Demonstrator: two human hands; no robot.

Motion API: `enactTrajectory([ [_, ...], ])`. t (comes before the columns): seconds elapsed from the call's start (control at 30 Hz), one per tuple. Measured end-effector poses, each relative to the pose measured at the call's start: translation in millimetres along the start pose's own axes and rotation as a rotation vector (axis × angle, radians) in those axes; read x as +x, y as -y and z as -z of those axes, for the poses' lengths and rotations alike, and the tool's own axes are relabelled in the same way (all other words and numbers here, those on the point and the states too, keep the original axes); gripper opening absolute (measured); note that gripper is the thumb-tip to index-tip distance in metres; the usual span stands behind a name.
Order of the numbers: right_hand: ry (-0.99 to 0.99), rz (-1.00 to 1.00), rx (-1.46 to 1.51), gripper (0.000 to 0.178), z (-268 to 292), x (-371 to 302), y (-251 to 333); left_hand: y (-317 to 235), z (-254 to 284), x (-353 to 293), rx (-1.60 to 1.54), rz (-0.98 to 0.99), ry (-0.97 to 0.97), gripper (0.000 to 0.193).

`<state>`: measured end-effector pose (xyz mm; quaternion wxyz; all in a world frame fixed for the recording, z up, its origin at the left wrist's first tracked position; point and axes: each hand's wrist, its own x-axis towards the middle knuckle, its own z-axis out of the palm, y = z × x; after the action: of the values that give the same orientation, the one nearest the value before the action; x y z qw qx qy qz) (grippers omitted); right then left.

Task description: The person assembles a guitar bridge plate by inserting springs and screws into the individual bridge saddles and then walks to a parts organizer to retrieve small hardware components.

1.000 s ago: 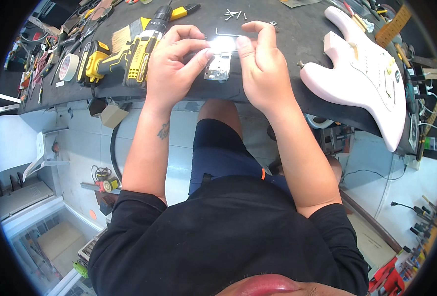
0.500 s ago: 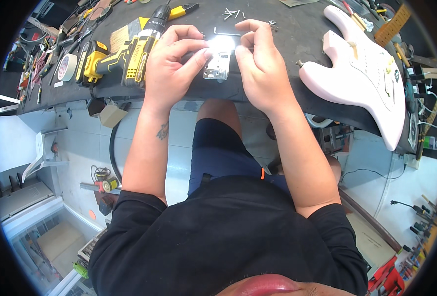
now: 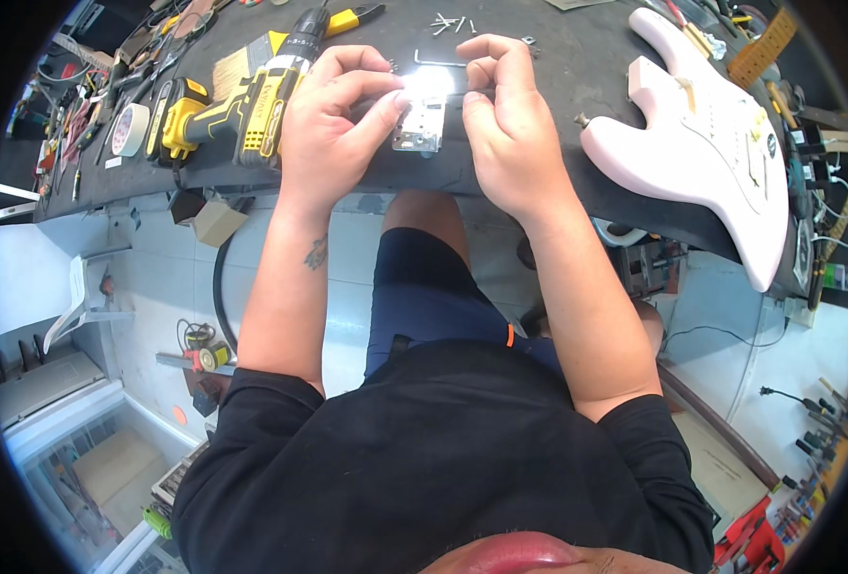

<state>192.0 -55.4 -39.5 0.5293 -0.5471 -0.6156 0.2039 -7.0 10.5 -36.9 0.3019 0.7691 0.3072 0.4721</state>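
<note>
My left hand pinches a shiny metal guitar bridge by its left edge, between thumb and fingers. Glare whites out the bridge's upper part. To the right of it is my right hand, with its thumb bent in toward the curled fingers and the index finger raised. Whatever sits in that right-hand pinch is too small to make out. An L-shaped hex key lies on the dark bench just beyond the bridge, and several screws are scattered farther back.
A yellow and black cordless drill lies left of my left hand, by a wide brush and a tape roll. A pale pink guitar body rests at the right. Tools crowd the bench's left side.
My right hand has shifted slightly right, opening a small gap between its thumb and the bridge. The left hand keeps its hold, and the bridge has tilted a little.
</note>
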Motion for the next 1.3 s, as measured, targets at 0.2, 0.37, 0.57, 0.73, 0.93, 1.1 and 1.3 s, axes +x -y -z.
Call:
enactTrajectory([
  [0.2,-0.005,0.006,0.024,0.041,0.2,1.0,2.2,-3.0,-4.3,-0.2,-0.073,0.04,-0.02,0.013],
  [0.37,-0.015,0.028,-0.018,0.037,-1.6,0.2,5.0,-1.6,-1.3,0.3,-0.056,0.034,-0.015,0.014],
  [0.57,-0.022,-0.088,-0.062,0.029,-3.9,3.8,11.8,3.1,-1.2,0.7,-0.019,-0.014,-0.011,0.013],
  [0.73,-0.011,0.021,-0.002,0.039,-2.3,2.7,5.1,-5.5,-1.9,0.7,-0.08,0.076,0.002,0.012],
  [0.93,-0.009,0.079,-0.012,0.046,-3.5,2.6,-1.5,-0.5,-3.1,0.1,-0.127,0.063,0.0,0.012],
  [1.1,-0.007,0.056,-0.011,0.046,-3.4,2.0,-0.4,8.5,-1.0,0.5,-0.015,-0.015,-0.03,0.013],
  [1.3,-0.013,0.039,-0.026,0.047,-1.3,1.2,0.4,0.7,-3.3,0.3,-0.015,0.046,-0.157,0.013],
])
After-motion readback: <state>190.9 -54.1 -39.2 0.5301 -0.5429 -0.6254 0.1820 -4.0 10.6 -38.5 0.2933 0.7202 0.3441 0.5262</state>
